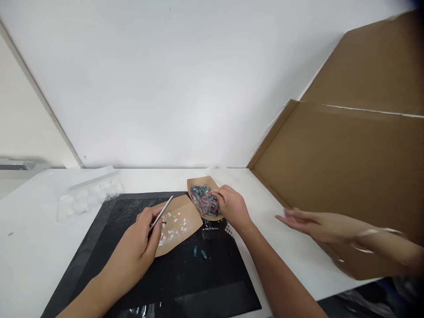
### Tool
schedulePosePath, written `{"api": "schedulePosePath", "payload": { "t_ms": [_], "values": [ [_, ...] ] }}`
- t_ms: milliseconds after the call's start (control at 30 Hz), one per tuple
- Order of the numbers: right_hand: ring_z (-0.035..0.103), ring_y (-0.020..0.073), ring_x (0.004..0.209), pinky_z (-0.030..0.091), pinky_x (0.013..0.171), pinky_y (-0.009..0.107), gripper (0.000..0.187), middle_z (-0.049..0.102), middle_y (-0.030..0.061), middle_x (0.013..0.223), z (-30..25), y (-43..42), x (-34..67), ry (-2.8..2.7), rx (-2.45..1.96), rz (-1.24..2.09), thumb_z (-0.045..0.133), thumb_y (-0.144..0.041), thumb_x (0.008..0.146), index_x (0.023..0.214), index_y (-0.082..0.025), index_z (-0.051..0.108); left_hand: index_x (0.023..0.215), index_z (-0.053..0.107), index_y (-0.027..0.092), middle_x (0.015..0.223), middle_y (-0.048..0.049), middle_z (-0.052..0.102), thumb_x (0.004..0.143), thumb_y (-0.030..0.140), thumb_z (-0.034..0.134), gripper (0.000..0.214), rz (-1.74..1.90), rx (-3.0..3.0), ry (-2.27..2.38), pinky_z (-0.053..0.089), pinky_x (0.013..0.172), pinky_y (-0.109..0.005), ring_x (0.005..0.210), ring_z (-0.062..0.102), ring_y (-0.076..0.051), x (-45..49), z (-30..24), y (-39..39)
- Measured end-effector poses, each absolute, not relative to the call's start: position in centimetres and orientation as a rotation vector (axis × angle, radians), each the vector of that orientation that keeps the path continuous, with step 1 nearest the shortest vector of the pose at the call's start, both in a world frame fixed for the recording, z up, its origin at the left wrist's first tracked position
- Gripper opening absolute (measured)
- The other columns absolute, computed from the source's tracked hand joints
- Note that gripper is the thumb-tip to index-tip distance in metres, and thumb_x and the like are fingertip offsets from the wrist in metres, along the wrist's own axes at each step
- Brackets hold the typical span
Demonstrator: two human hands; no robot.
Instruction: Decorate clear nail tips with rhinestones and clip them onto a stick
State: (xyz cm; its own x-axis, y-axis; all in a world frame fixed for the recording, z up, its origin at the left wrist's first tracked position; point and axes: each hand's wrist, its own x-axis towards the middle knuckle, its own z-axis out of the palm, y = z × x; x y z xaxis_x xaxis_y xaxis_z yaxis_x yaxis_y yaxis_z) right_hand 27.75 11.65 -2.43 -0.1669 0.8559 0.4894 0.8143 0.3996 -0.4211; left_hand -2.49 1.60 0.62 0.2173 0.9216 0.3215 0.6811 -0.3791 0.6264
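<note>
My left hand [144, 238] is closed around a thin, flat silver tool [162, 212] that points up and to the right. Under it is a brown paper tray [185, 207] scattered with small white bits [175, 227]. My right hand [233, 205] reaches into a smaller brown tray [194, 182], fingers pinched at its right side. That tray holds a heap of small, shiny teal and pink pieces [202, 194]. What the right fingertips grip, if anything, is hidden. Two teal pieces [199, 252] lie on the black mat [185, 278] in front.
Another person's hand [301, 221], blurred, extends from the right. A clear plastic case [89, 194] lies at the left on the white table [29, 247]. Small pale pieces [228, 230] sit at the mat's right edge. Cardboard panels [347, 176] stand along the right side.
</note>
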Motion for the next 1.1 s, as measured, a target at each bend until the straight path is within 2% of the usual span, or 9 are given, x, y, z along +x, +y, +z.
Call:
{"api": "schedulePosePath", "payload": {
  "t_ms": [233, 400, 500, 600, 733, 833, 900, 1000, 1100],
  "values": [
    [0.073, 0.0229, 0.099, 0.054, 0.090, 0.035, 0.019, 0.080, 0.0036, 0.103, -1.2, 10.5, 26.9, -1.930, -1.416, 0.075, 0.056, -0.026, 0.101, 0.101, -0.024, 0.076, 0.137, 0.049, 0.024, 0.102, -0.0054, 0.068, 0.109, 0.039, 0.036, 0.034, 0.927, 2.124, 1.454, 0.053, 0.080, -0.034, 0.095, 0.070, -0.024, -2.4, 0.6, 1.7],
    [0.074, 0.0179, 0.073, 0.057, 0.073, 0.030, 0.026, 0.079, 0.0002, 0.084, -0.1, 6.3, 27.1, -1.929, -1.289, 0.190, 0.050, -0.035, 0.106, 0.103, -0.027, 0.075, 0.127, 0.053, 0.023, 0.104, -0.0080, 0.069, 0.109, 0.041, 0.035, 0.031, 0.929, 2.138, 1.455, 0.054, 0.081, -0.037, 0.097, 0.070, -0.026, -2.4, 0.7, 1.8],
    [0.075, 0.0180, 0.068, 0.060, 0.079, 0.033, 0.027, 0.078, -0.0003, 0.080, -1.2, 2.0, 27.8, -1.756, -1.294, 0.183, 0.047, -0.035, 0.108, 0.111, -0.026, 0.072, 0.120, 0.056, 0.023, 0.098, -0.0072, 0.070, 0.109, 0.040, 0.035, 0.029, 0.923, 2.171, 1.460, 0.054, 0.077, -0.036, 0.092, 0.071, -0.025, -2.5, 0.6, 1.9],
    [0.078, 0.0183, 0.076, 0.063, 0.074, 0.031, 0.029, 0.081, 0.0032, 0.095, -3.6, -2.4, 28.7, -1.568, -1.351, 0.252, 0.042, -0.033, 0.109, 0.120, -0.025, 0.067, 0.110, 0.059, 0.023, 0.093, -0.0051, 0.070, 0.109, 0.040, 0.037, 0.028, 0.906, 2.226, 1.455, 0.053, 0.072, -0.034, 0.082, 0.069, -0.023, -2.6, 0.3, 1.8],
    [0.078, 0.0229, 0.098, 0.064, 0.087, 0.040, 0.040, 0.076, 0.0103, 0.122, -6.3, -6.4, 29.8, -1.521, -1.408, 0.294, 0.035, -0.030, 0.110, 0.146, -0.025, 0.052, 0.105, 0.063, 0.023, 0.097, -0.0051, 0.068, 0.109, 0.036, 0.041, 0.026, 0.942, 2.361, 1.358, 0.052, 0.078, -0.032, 0.088, 0.067, -0.021, -2.5, -0.1, 1.7],
    [0.076, 0.0251, 0.107, 0.063, 0.092, 0.044, 0.043, 0.069, 0.0118, 0.136, -7.0, -7.8, 30.2, -1.567, -1.404, 0.297, 0.037, -0.028, 0.109, 0.151, -0.030, 0.047, 0.106, 0.066, 0.022, 0.098, -0.0060, 0.064, 0.109, 0.031, 0.042, 0.026, 0.970, 2.405, 1.263, 0.052, 0.082, -0.030, 0.092, 0.065, -0.019, -2.3, 0.1, 1.7],
    [0.076, 0.0261, 0.103, 0.063, 0.090, 0.045, 0.039, 0.070, 0.0110, 0.131, -7.1, -8.1, 30.3, -1.593, -1.405, 0.286, 0.047, -0.028, 0.106, 0.145, -0.033, 0.053, 0.106, 0.068, 0.020, 0.100, -0.0070, 0.064, 0.109, 0.030, 0.044, 0.026, 0.990, 2.393, 1.211, 0.051, 0.084, -0.029, 0.093, 0.064, -0.018, -2.3, 0.2, 1.8],
    [0.076, 0.0257, 0.088, 0.064, 0.078, 0.040, 0.021, 0.077, 0.0057, 0.099, -7.1, -8.2, 30.3, -1.709, -1.319, 0.252, 0.065, -0.025, 0.097, 0.116, -0.034, 0.069, 0.108, 0.070, 0.019, 0.098, -0.0068, 0.065, 0.107, 0.030, 0.050, 0.023, 1.030, 2.385, 1.182, 0.051, 0.083, -0.029, 0.091, 0.064, -0.018, -2.4, 0.0, 2.0],
    [0.072, 0.0234, 0.077, 0.061, 0.068, 0.037, 0.011, 0.074, 0.0018, 0.081, -7.0, -8.1, 30.1, -1.817, -1.234, 0.236, 0.068, -0.022, 0.095, 0.097, -0.032, 0.071, 0.115, 0.072, 0.021, 0.096, -0.0055, 0.068, 0.105, 0.032, 0.056, 0.022, 1.085, 2.394, 1.193, 0.051, 0.081, -0.028, 0.090, 0.066, -0.018, -2.5, -0.3, 2.2]
  ]
}}
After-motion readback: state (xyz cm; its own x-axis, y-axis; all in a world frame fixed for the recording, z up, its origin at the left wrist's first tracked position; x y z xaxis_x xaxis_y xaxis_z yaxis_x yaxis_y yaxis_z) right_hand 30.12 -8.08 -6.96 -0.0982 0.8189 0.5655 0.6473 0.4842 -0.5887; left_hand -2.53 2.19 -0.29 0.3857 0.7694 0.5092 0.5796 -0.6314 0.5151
